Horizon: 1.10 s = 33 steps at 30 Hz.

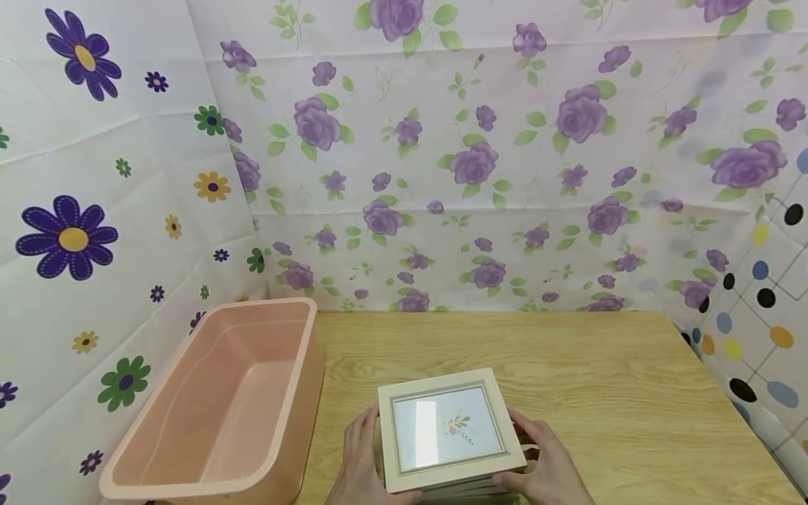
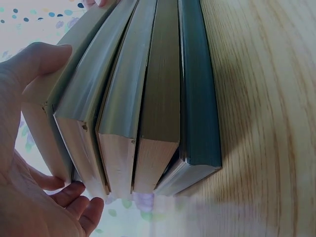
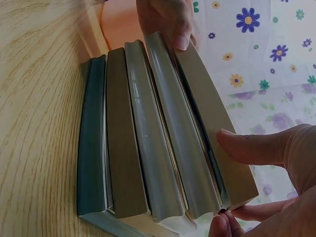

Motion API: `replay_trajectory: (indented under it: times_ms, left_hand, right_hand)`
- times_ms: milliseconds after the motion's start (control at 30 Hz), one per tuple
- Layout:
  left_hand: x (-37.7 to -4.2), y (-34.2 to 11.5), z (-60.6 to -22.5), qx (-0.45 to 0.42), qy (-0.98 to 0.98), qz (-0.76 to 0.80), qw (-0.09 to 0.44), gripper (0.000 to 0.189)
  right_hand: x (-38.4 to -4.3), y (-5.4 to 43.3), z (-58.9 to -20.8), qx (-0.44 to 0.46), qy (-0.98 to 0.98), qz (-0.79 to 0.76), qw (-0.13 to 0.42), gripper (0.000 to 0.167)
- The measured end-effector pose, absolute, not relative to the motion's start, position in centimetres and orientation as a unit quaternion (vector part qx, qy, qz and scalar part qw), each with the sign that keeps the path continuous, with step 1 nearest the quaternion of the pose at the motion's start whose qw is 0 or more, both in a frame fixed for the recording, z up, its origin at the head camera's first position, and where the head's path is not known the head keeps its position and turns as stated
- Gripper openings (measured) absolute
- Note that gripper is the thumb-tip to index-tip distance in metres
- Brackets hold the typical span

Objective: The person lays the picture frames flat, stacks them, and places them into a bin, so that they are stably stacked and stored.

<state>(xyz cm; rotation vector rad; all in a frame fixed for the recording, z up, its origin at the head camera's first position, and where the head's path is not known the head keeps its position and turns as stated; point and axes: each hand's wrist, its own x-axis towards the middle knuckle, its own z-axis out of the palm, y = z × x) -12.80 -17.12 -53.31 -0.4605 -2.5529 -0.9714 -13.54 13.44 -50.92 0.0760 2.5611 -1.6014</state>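
Wood-grain table [image 1: 600, 379] is carrying a stack [image 3: 153, 128], cream picture frame [image 1: 450, 429] sitting on top. Left hand [image 1: 362, 459] and right hand [image 1: 548, 459] are gripping the frame's opposite sides. Pink tub [image 1: 307, 403] is standing left; floral sheet [image 1: 442, 140] is hanging behind.

Purple-rose sheeting [image 1: 435, 140] behind a wood-grain tabletop [image 1: 618, 393], daisy-print sheeting [image 1: 132, 210] left, dotted sheeting [image 1: 754, 330] right

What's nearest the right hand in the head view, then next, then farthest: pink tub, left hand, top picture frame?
1. Top picture frame: touching the right hand.
2. Left hand: at the frame's left side.
3. Pink tub: left, past that hand.
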Motion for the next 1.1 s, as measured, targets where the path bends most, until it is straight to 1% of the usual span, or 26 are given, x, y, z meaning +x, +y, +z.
replay_trajectory:
  times_ms: [267, 533, 700, 767, 933, 1000, 1100]
  left_hand:
    - [-12.8, -17.0, -52.8, -0.142, -0.913, -0.347, 0.159, 0.134]
    - [-12.6, -16.8, -52.2, -0.11, -0.921, -0.358, 0.11, 0.134]
    - [-12.5, -16.7, -52.3, -0.101, -0.921, -0.364, 0.099, 0.132]
    - [-12.4, -16.7, -52.4, -0.098, -0.917, -0.375, 0.092, 0.131]
    - [-12.0, -16.6, -52.0, -0.064, -0.896, -0.435, 0.055, 0.125]
    - [-11.5, -16.6, -51.6, -0.047, -0.888, -0.454, 0.059, 0.124]
    - [-10.5, -16.8, -51.1, -0.04, -0.871, -0.476, 0.111, 0.118]
  right_hand:
    - [-13.7, 13.5, -51.1, 0.02, 0.843, -0.533, 0.064, 0.105]
    - [-14.0, 13.6, -51.0, 0.018, 0.84, -0.536, 0.078, 0.105]
    - [-14.2, 13.8, -51.3, 0.003, 0.841, -0.534, 0.088, 0.104]
    - [-14.2, 14.0, -51.4, -0.003, 0.84, -0.535, 0.091, 0.104]
    - [-13.5, 14.4, -52.1, -0.003, 0.825, -0.556, 0.101, 0.099]
    - [-13.2, 14.6, -52.6, 0.009, 0.808, -0.579, 0.106, 0.097]
    - [-12.8, 14.7, -53.4, 0.027, 0.78, -0.614, 0.113, 0.092]
